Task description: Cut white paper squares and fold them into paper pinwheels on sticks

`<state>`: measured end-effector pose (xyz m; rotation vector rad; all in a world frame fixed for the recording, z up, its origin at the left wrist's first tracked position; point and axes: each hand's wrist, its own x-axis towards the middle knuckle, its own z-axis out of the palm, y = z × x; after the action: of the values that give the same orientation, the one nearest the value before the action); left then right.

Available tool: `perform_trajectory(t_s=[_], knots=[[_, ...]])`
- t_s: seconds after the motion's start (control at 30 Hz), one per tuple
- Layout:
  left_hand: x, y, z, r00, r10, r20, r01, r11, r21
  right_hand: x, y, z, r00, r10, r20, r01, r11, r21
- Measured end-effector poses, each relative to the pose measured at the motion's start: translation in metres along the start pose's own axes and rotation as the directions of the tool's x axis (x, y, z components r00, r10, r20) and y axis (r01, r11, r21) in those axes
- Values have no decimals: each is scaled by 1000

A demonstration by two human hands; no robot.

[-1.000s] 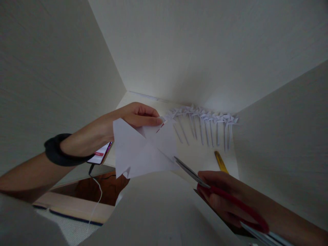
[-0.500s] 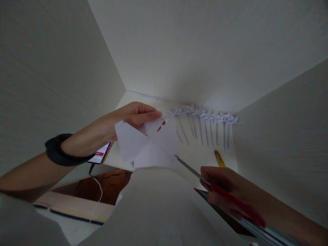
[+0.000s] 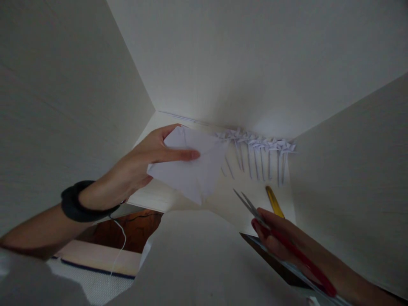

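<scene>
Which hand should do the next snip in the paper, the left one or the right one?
Probably the right hand: it grips the red-handled scissors, blades slightly apart and pointing toward the white paper. The left hand is busy pinching that paper, holding it up.

The bench (image 3: 251, 204) is walled in on three sides. The back is blocked by paper pinwheels (image 3: 255, 146). Bare room is left between these and the yellow tool (image 3: 274, 202).

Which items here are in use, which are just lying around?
In use: white paper sheet held in left hand; red-handled scissors, blades apart, in right hand.

Lying about: row of paper pinwheels; yellow tool; white cable.
</scene>
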<state>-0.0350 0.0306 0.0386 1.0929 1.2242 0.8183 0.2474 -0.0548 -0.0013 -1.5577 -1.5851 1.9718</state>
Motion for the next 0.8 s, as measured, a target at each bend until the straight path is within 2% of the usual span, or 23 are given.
perform_trajectory(t_s=[0.17, 0.33, 0.6, 0.8], knots=[[-5, -10, 10, 995, -21, -102, 18, 999, -34, -5, -9, 17, 999, -12, -50, 8, 997, -83], [-4, -16, 12, 985, 3, -171, -8, 1000, -28, -1, -16, 19, 998, 15, -55, -22, 992, -124], [-5, -12, 14, 987, 17, -163, -9, 999, 44, -1, -29, 16, 998, 36, -46, -44, 980, -192], [-2, -14, 15, 981, 53, -188, -31, 993, 118, -3, -18, 13, 998, 41, -53, -54, 964, -261]])
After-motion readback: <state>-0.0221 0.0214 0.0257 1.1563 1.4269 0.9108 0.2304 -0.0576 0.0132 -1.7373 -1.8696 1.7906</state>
